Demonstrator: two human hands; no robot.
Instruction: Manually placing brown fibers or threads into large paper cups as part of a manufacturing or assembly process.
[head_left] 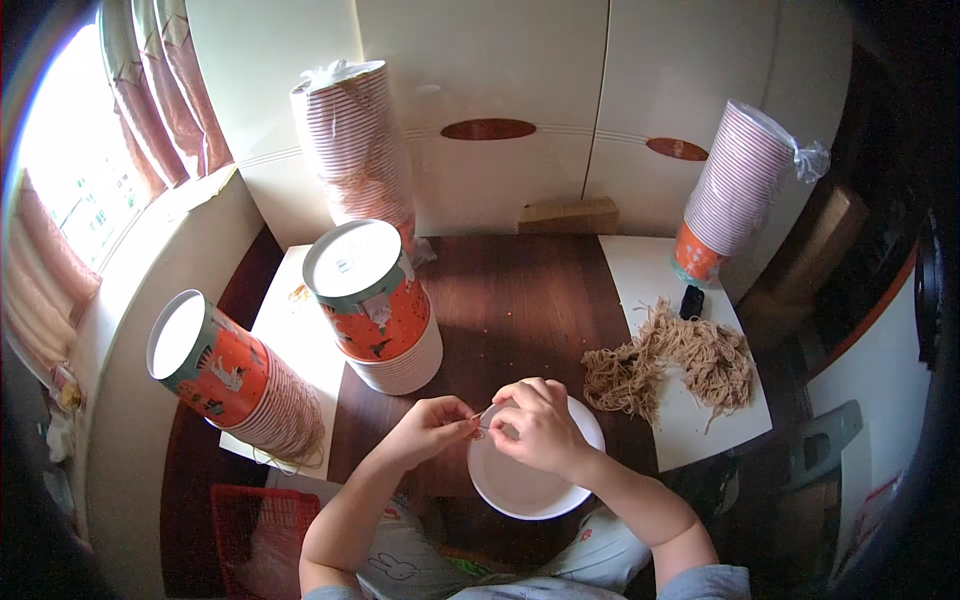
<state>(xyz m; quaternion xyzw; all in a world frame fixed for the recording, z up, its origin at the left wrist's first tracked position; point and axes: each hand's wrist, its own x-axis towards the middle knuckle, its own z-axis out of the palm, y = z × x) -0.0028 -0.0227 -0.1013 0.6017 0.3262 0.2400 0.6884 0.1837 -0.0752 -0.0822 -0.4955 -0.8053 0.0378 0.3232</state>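
My left hand is closed in a pinch, its fingertips meeting those of my right hand. The right hand is curled and also pinches. Something thin and pale, too small to name for sure, shows between the two sets of fingertips. Right below them, at the near edge of the table, is a round white tub with a raised rim, partly covered by my right hand and wrist. To the right lies a loose heap of tan cords, apart from both hands.
Nested orange-and-green paper buckets stand in stacks: one left of centre, one at the left edge. Tall bagged stacks rise at back left and back right. A small black object lies by the cords. A red basket sits low left.
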